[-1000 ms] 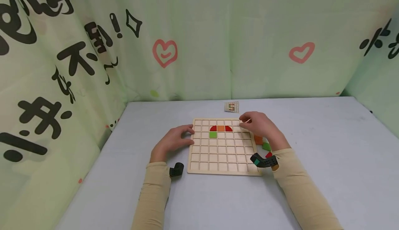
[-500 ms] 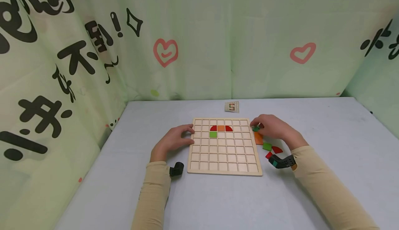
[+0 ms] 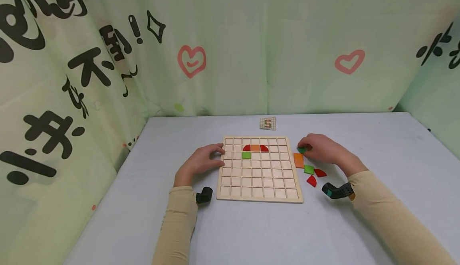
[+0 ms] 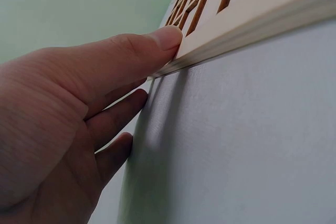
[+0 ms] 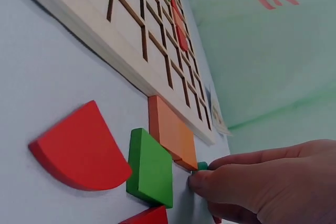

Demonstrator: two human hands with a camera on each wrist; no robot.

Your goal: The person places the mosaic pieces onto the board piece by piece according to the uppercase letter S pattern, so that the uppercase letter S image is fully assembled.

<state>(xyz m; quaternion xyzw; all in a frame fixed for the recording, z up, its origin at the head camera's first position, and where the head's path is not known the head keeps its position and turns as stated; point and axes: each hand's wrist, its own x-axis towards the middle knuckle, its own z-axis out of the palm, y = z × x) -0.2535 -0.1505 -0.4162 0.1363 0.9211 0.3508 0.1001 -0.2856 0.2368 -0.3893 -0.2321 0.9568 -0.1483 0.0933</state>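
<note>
The wooden grid board (image 3: 247, 181) lies flat on the table, bearing two red quarter-round pieces, an orange square (image 3: 255, 148) between them and a green square (image 3: 246, 155). At the board's left edge rests my left hand (image 3: 201, 162); in the left wrist view its thumb touches the rim, fingers loosely extended. Just beyond the right edge, my right hand (image 3: 323, 149) pinches a dark green piece (image 3: 301, 150); its shape is mostly hidden by the fingers. Beside that hand lie orange pieces (image 3: 298, 160), a light green square (image 5: 152, 169) and two red quarter-round pieces (image 5: 81, 150).
A small card (image 3: 268, 123) with a printed coloured grid lies behind the board. A pale green curtain (image 3: 266, 57) with hearts and black lettering hangs around the white table (image 3: 143, 217). Black wrist cameras sit near both sleeves.
My right hand has moved right, off the board's upper right corner to the loose pieces, and the dark green piece has shifted right with it. The left hand stays put.
</note>
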